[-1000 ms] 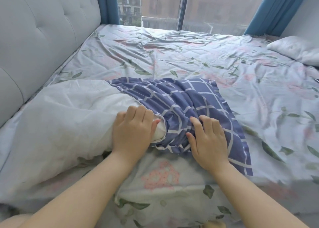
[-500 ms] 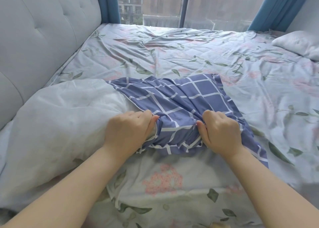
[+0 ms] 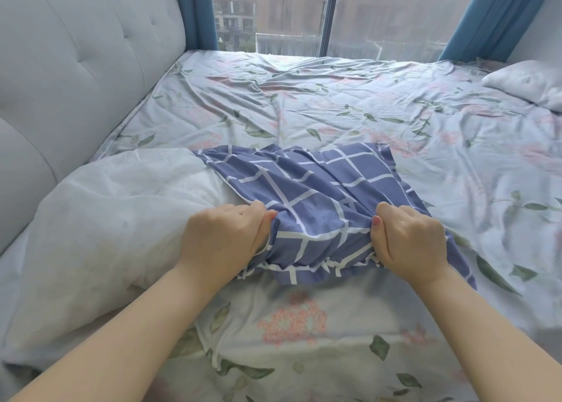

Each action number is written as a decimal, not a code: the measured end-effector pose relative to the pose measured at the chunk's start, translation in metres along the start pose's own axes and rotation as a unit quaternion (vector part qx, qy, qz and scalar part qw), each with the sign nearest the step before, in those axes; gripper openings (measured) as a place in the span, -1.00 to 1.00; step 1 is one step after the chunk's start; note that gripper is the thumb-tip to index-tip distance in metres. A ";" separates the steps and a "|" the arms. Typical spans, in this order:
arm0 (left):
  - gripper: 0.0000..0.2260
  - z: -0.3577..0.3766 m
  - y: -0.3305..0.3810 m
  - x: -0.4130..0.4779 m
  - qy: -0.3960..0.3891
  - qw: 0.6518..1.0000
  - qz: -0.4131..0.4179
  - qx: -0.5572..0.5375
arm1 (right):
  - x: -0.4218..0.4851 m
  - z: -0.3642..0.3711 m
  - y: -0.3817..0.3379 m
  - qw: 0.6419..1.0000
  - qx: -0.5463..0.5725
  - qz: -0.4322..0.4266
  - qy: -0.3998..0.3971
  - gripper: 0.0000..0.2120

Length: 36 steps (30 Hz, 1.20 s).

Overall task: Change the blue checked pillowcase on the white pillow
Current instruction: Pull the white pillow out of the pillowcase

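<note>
The blue checked pillowcase [image 3: 319, 195], limp and light, handles best by its bunched hem, where the left hand [image 3: 222, 240] and right hand [image 3: 410, 243] clench it.

Pillow [image 3: 115, 234] on sheet [image 3: 334, 106] beside headboard [image 3: 76, 82] at left, pillowcase [image 3: 319, 201] over its right end, 2nd pillow [image 3: 529, 82] far right
</note>
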<state>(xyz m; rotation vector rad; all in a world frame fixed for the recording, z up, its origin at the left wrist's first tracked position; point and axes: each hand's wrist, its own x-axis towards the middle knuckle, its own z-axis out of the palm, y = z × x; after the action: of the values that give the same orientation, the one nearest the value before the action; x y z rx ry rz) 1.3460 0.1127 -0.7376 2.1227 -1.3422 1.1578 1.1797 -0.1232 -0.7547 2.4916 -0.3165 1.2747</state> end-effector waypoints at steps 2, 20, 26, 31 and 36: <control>-0.55 -0.001 0.000 -0.002 -0.014 1.000 0.004 -0.011 | -0.003 -0.001 -0.001 1.000 0.002 0.006 -0.009 -0.54; -0.55 0.003 -0.093 0.005 -0.312 0.889 -0.330 -0.060 | 0.089 0.027 -0.083 0.944 0.265 0.130 -0.150 -0.52; -0.48 -0.004 -0.083 -0.005 -0.301 0.871 -0.377 -0.093 | 0.123 0.047 -0.131 0.908 0.314 0.077 -0.266 -0.56; -0.49 -0.042 -0.076 -0.007 -0.252 0.868 -0.399 -0.151 | 0.168 0.074 -0.156 0.896 0.280 0.039 -0.343 -0.58; -0.50 -0.061 -0.081 -0.021 -0.267 0.872 -0.383 -0.145 | 0.167 0.094 -0.174 0.888 0.222 0.028 -0.402 -0.60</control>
<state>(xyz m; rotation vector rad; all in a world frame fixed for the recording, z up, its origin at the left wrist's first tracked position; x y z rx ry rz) 1.3856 0.2043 -0.7095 2.4479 -0.6263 0.0446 1.4046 -0.0065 -0.7019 3.3341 -0.2987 0.2524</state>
